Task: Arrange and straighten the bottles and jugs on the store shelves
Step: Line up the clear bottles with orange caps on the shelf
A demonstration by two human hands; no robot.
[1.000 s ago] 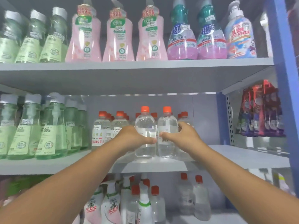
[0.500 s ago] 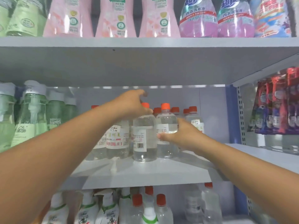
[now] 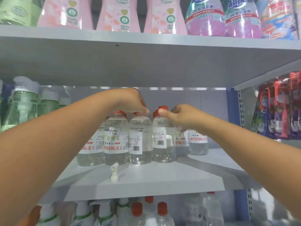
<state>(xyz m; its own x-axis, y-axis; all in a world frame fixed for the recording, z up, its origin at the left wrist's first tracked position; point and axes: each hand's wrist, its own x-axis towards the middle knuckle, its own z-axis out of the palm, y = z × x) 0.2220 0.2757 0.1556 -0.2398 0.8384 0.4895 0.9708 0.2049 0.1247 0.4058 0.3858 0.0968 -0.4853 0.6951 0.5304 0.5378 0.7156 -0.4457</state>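
— On the middle shelf (image 3: 146, 181), what stands there?

— Flat grey metal board carrying a cluster of clear bottles (image 3: 116, 139) — round-shouldered plastic, filled with colourless liquid, white labels with red lettering, orange-red caps. They stand upright, packed side by side, well back from the front edge.

— And above and below?

— Upper shelf (image 3: 146, 41): pink flared bottles (image 3: 118, 13) and two with pink liquid under teal wrap (image 3: 205, 18). At left of the middle shelf, green-tinted bottles with grey pump tops (image 3: 24, 105). Red and purple sachets (image 3: 280, 108) hang at right. Lower down, more orange-capped bottles (image 3: 162, 212), blurred.

— The hands?

— Left hand (image 3: 132, 101) comes down from above, fingers curled over the cap of one front bottle (image 3: 140, 141), gripping its top. Right hand (image 3: 182, 116) pinches the orange cap of the neighbouring bottle (image 3: 163, 139) between thumb and curled fingers.

— Anything smaller?

— One white plastic nozzle piece (image 3: 113, 174) lying loose on the shelf, just in front of the bottles.
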